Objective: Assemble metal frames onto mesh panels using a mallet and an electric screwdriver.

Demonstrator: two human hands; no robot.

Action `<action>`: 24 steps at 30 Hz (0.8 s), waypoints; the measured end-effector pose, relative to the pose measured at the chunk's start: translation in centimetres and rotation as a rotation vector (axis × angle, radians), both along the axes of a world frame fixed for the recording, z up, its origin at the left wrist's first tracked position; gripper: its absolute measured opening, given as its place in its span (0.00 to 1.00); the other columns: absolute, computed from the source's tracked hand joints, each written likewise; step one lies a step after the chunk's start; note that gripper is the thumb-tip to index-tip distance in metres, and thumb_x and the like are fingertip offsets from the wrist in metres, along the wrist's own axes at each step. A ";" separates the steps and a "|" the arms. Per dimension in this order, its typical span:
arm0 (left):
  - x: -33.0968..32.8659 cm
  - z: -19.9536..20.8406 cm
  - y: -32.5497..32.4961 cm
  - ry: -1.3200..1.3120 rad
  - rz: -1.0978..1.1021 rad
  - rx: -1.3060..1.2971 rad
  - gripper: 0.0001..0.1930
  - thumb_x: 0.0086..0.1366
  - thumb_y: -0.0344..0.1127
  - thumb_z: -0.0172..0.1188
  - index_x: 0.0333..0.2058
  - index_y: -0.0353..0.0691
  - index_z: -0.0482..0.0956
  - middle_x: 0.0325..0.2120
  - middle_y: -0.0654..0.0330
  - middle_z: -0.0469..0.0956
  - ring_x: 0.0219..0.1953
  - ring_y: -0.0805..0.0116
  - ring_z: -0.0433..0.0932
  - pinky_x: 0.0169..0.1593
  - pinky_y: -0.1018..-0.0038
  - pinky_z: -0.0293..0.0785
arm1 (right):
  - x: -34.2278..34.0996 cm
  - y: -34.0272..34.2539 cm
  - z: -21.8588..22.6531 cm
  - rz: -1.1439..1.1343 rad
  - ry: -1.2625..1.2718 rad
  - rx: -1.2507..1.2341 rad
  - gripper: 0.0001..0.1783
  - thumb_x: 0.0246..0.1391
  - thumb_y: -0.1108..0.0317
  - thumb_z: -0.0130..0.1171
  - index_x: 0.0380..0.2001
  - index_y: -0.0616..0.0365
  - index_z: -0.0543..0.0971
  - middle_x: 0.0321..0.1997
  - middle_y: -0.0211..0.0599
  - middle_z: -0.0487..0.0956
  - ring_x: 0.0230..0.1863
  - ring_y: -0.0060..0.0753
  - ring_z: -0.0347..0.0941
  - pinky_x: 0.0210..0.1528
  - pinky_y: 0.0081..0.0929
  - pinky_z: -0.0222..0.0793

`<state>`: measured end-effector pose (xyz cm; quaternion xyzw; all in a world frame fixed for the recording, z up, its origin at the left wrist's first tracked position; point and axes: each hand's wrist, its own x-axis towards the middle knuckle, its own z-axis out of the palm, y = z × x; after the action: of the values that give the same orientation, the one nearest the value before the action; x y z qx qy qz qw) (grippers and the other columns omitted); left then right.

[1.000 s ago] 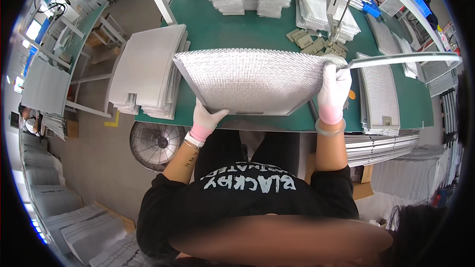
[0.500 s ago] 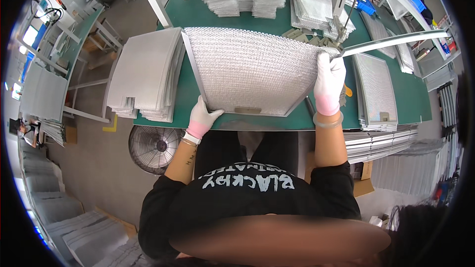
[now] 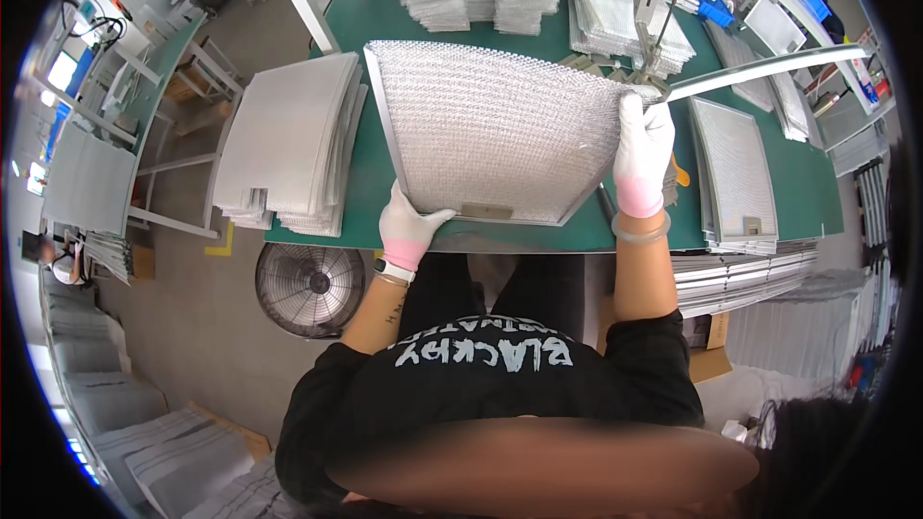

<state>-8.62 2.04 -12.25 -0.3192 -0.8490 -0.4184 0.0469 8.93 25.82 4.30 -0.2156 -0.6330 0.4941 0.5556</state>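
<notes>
1. mesh panel [image 3: 490, 135] sits between the two gloved hands in the head view, over the front part of the green table [image 3: 808, 183], its broad face tipped toward the camera.
2. the left hand [image 3: 409, 221] is gripping the panel's near left corner, thumb lying along the near rim, to the left of a small tan plate [image 3: 487, 212].
3. the right hand [image 3: 644, 154] has its fingers closed on the far right corner, right where a long metal strip [image 3: 769, 72] begins.
4. the relation i judge to count most: the strip leads off from the right hand, away from the panel, its long axis running rightward and slightly away from the body. the right hand is plainly the nearer one; the left is across the panel.
5. i see bare mesh along the far edge, while the left and near edges carry a rim.
6. from my remote seat i can't make out whether strip and rim are one piece; the right glove covers that spot. nor can i tell whether those fingers pinch the strip too.
7. some left fingers are hidden behind the panel, and i cannot tell whether its near rim touches the table.
</notes>
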 end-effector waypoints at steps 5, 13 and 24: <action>-5.5 -0.6 -3.6 -0.022 -0.453 -0.211 0.32 0.54 0.38 0.72 0.55 0.32 0.70 0.39 0.42 0.80 0.40 0.44 0.80 0.44 0.60 0.78 | 0.3 0.7 -0.7 0.015 -0.005 0.009 0.06 0.62 0.70 0.60 0.39 0.63 0.79 0.28 0.21 0.72 0.30 0.11 0.61 0.34 0.14 0.60; -4.0 19.6 0.0 -0.465 -0.578 0.536 0.14 0.61 0.23 0.58 0.46 0.29 0.77 0.39 0.58 0.81 0.41 0.68 0.79 0.50 0.71 0.75 | 2.7 -0.4 -1.0 0.110 0.007 0.185 0.16 0.65 0.57 0.57 0.40 0.63 0.76 0.38 0.33 0.77 0.40 0.23 0.70 0.47 0.25 0.65; -1.4 16.3 -3.6 0.012 -0.980 0.736 0.03 0.62 0.29 0.62 0.28 0.39 0.78 0.24 0.57 0.80 0.26 0.59 0.77 0.36 0.61 0.75 | 4.7 -4.5 -0.5 0.253 0.154 0.396 0.21 0.64 0.58 0.56 0.20 0.59 0.73 0.18 0.33 0.74 0.19 0.32 0.70 0.25 0.29 0.66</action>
<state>-10.07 -1.59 4.03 -0.6377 -0.4030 -0.6553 -0.0389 13.60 21.27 3.79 0.0166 -0.6952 0.4411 0.5673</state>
